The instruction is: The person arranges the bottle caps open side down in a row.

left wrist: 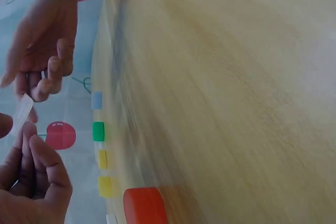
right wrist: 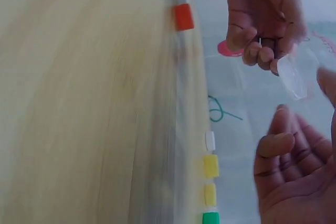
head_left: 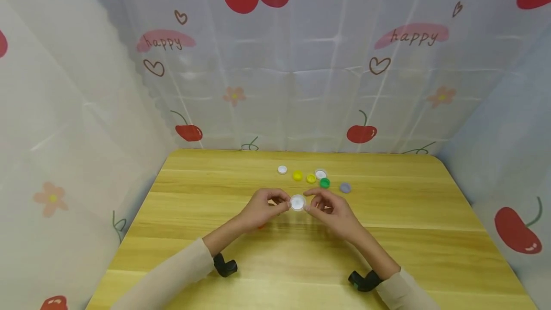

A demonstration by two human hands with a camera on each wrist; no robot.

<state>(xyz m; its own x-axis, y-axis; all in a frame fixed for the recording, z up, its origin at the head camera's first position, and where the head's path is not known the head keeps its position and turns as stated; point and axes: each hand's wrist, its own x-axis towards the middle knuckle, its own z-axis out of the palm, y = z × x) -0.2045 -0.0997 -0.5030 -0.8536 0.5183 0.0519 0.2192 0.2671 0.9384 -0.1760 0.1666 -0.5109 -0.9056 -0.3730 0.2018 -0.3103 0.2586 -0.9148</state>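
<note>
A round white plastic lid with a clear rim [head_left: 297, 202] is held above the table between both hands. My left hand [head_left: 268, 208] pinches its edge between thumb and fingers, as the right wrist view shows. On the other side, my right hand [head_left: 330, 213] hovers with thumb and fingers spread, a small gap from the lid [right wrist: 292, 80] in the right wrist view. Below the left hand lies a red-orange cap [left wrist: 145, 206], mostly hidden by that hand in the head view.
Farther back on the wooden table [head_left: 206, 171] lie a white cap [head_left: 281, 170], yellow caps [head_left: 297, 175], a clear-rimmed white lid [head_left: 321, 173], a green cap [head_left: 325, 183] and a pale purple cap [head_left: 345, 187]. A cherry-print curtain [head_left: 292, 109] stands behind the table.
</note>
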